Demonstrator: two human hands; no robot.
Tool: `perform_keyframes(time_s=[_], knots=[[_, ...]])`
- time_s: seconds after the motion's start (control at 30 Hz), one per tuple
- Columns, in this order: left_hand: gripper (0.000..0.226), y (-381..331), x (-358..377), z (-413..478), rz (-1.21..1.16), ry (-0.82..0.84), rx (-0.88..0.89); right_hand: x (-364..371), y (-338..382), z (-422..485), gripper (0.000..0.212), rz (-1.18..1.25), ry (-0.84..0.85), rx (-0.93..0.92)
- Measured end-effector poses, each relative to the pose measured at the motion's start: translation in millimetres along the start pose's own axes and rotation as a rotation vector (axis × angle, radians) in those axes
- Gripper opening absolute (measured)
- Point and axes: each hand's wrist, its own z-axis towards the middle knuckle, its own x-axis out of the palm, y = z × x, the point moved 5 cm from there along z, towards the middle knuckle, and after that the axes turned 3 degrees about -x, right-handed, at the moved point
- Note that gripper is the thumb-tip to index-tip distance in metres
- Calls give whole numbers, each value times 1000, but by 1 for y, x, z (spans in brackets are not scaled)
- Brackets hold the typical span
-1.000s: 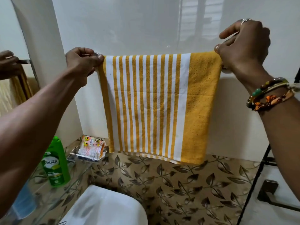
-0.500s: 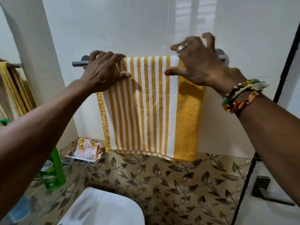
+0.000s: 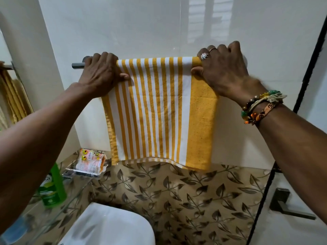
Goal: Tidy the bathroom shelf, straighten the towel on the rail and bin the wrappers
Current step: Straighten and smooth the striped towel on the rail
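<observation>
A yellow and white striped towel (image 3: 159, 112) hangs over a metal rail (image 3: 77, 65) on the white wall. My left hand (image 3: 101, 73) grips the towel's top left corner at the rail, thumb pressed on the cloth. My right hand (image 3: 223, 68) grips the top right corner, fingers curled over the rail. An orange wrapper (image 3: 90, 162) lies on a glass shelf (image 3: 58, 200) at the lower left, beside a green bottle (image 3: 52, 188) that my left arm partly covers.
A white basin (image 3: 108, 225) sits below the shelf. Leaf-patterned tiles (image 3: 185, 200) cover the lower wall. A door with a black frame (image 3: 304, 71) and a metal handle (image 3: 286, 204) stands at the right. A mirror (image 3: 10, 96) at the left reflects the towel.
Both hands moved outward along the rail to the towel's top corners and closed on them. The towel now lies spread wider and flatter. The view has shifted slightly.
</observation>
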Motion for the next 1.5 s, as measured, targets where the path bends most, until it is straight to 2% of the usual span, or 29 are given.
perform_keyframes(time_s=[0.13,0.3,0.43,0.5,0.57,0.67,0.8,0.93,1.07,1.2,1.27,1.43,1.5], knots=[[106,-1,1,-10,-44,-69,19,5,-4,-18,64,135,-77,83],[98,-22,3,-20,-121,-146,42,5,-7,-42,63,237,-227,170],[91,-52,-1,-32,-192,-271,50,-12,-6,-66,45,302,-527,238],[82,-74,-3,-41,-204,-342,112,-17,-5,-76,33,426,-566,240],[71,-99,-3,-49,-196,-411,188,-16,-5,-83,26,624,-520,293],[57,-140,-4,-60,-223,-483,291,-5,-11,-92,18,843,-391,488],[45,-196,-4,-71,-417,-395,312,25,-20,-102,15,1231,-234,733],[52,-245,6,-85,-442,-248,156,56,-22,-110,24,1496,24,774],[61,-274,26,-100,-310,-119,-158,75,-14,-114,25,1764,264,689],[40,-278,42,-123,-310,-79,-392,79,-1,-118,27,1817,353,581],[41,-275,50,-137,-327,-56,-477,82,10,-123,31,1833,381,531],[35,-275,70,-176,-286,12,-557,107,38,-145,2,1680,445,522],[33,-276,79,-193,-272,34,-612,117,48,-157,10,1634,496,518]])
